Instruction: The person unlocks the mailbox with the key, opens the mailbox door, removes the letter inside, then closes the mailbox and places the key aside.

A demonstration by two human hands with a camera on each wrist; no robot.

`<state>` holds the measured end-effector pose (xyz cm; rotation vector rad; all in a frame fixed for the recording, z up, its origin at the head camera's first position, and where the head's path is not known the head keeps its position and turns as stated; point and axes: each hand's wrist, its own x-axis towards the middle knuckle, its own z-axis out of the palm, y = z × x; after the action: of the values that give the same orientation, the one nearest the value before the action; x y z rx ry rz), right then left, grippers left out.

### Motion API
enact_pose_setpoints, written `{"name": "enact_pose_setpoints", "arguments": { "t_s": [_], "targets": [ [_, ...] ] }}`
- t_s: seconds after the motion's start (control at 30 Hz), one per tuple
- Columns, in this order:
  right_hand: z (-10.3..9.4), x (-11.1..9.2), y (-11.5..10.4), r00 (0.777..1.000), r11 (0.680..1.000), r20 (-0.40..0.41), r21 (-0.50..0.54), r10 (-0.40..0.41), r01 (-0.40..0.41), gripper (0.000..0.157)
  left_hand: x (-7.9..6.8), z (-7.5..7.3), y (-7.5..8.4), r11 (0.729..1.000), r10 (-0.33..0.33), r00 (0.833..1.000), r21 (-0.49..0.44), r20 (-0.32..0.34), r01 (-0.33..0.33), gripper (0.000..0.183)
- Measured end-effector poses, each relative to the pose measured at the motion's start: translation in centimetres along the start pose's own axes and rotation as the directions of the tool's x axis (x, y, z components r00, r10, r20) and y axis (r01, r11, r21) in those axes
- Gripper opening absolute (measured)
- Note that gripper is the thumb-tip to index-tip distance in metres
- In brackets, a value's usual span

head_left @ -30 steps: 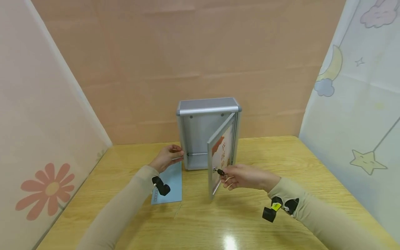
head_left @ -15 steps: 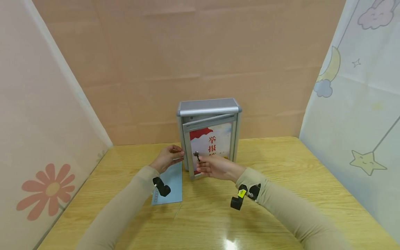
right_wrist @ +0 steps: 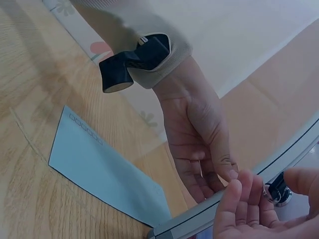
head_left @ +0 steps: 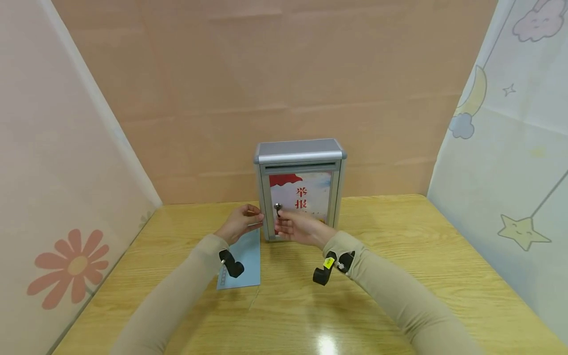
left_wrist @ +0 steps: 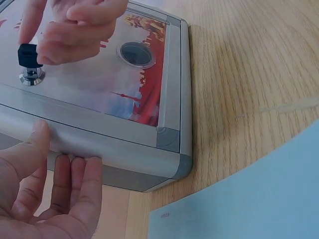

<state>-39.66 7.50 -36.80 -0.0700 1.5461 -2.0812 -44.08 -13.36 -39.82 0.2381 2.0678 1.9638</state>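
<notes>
A silver metal letter box [head_left: 301,148] with a slot near its top stands upright at the back of the table. Its front door [head_left: 317,185], with a red and blue printed sheet, lies flush with the frame. My right hand [head_left: 303,229] pinches the black-headed key [left_wrist: 29,56] in the lock [left_wrist: 33,78] on the door's left side; a small ring [right_wrist: 271,193] shows at the key. My left hand [head_left: 239,224] holds the box's left edge, thumb at the front and fingers along the side. The box's inside is hidden.
A light blue envelope [head_left: 244,264] with printed squares lies flat on the wooden table [head_left: 377,296], left of the box and under the left forearm. A peach cloth wall [head_left: 284,88] rises behind, with patterned sheets on both sides.
The door has swung from wide open to flush with the box. My right hand has moved left and away from me with the key. My left hand has stayed at the left edge.
</notes>
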Motion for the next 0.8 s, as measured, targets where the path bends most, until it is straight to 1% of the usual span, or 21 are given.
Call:
{"name": "enact_pose_setpoints", "arguments": {
  "t_s": [0.13, 0.27, 0.37, 0.43, 0.5, 0.57, 0.7, 0.8],
  "targets": [
    [-0.1, 0.3, -0.1, 1.000, 1.000, -0.016, -0.003, 0.009, -0.009, 0.015, 0.0, 0.1, 0.0, 1.000, 0.003, 1.000, -0.010, 0.006, -0.003, 0.019],
    [-0.1, 0.3, -0.1, 1.000, 1.000, -0.013, -0.007, 0.022, -0.022, 0.016, 0.0, 0.2, 0.0, 1.000, 0.001, 1.000, -0.005, 0.006, -0.001, 0.019],
    [-0.2, 0.4, -0.1, 1.000, 1.000, -0.011, -0.007, 0.019, -0.019, 0.016, 0.1, 0.2, -0.1, 1.000, -0.003, 1.000, -0.010, 0.001, 0.003, 0.019],
    [-0.1, 0.5, -0.1, 1.000, 1.000, -0.024, -0.007, 0.013, -0.013, 0.014, 0.1, 0.2, -0.1, 1.000, 0.001, 1.000, -0.018, -0.001, -0.001, 0.019],
    [0.2, 0.6, -0.1, 0.998, 1.000, -0.057, -0.007, 0.003, -0.003, 0.011, 0.2, 0.1, -0.2, 1.000, 0.003, 1.000, -0.027, -0.005, -0.003, 0.019],
    [0.5, 0.7, -0.1, 0.994, 1.000, -0.111, -0.028, -0.013, 0.010, 0.010, 0.1, 0.1, -0.2, 0.999, 0.009, 1.000, -0.030, -0.005, -0.010, 0.020],
    [1.5, 0.8, 0.1, 0.970, 0.993, -0.236, -0.113, -0.061, 0.035, 0.010, -0.1, 0.2, -0.2, 0.999, 0.008, 1.000, -0.036, -0.017, -0.009, 0.020],
    [2.1, 0.8, 0.1, 0.957, 0.988, -0.273, -0.148, -0.093, 0.054, 0.014, -0.2, 0.2, 0.0, 0.999, 0.010, 1.000, -0.035, -0.024, -0.011, 0.020]
  ]
}}
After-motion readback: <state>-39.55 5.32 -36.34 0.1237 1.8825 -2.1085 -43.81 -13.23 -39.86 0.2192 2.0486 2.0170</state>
